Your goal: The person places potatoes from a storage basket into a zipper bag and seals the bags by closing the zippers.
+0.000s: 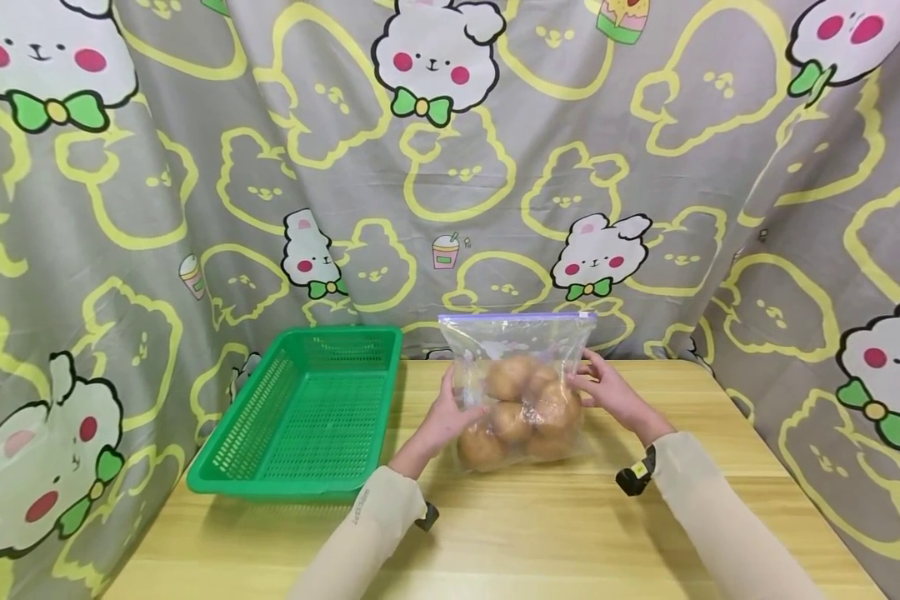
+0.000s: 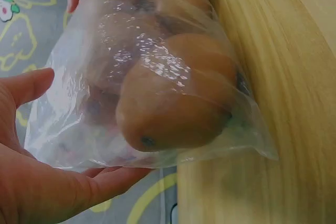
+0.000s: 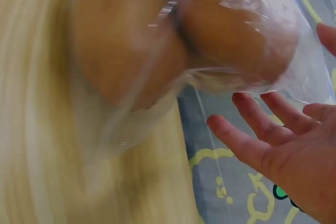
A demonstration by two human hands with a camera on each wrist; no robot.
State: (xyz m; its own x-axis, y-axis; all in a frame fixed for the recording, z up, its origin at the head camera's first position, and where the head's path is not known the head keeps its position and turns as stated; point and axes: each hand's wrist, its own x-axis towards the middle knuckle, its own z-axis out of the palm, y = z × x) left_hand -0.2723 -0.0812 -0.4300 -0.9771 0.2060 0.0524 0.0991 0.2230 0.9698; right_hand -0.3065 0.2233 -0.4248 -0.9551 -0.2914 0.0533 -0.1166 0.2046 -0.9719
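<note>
A clear zip bag [image 1: 513, 342] with a purple slider edge on top stands upright on the table, holding several brown, potato-like round items [image 1: 512, 421]. My left hand [image 1: 446, 417] is at the bag's left side, with its thumb in front and its fingers reaching behind the plastic [image 2: 58, 182]. On the other side, my right hand [image 1: 615, 392] touches or nearly touches the bag's right edge. In the right wrist view its fingers [image 3: 257, 156] are spread and fairly straight beside the plastic. The slider at the top right looks closed.
To the left of the bag, a green plastic basket [image 1: 294, 483] with perforated sides sits on the wood-grain table [image 1: 540, 533]. A grey patterned curtain [image 1: 465, 167] hangs behind the table and along both sides.
</note>
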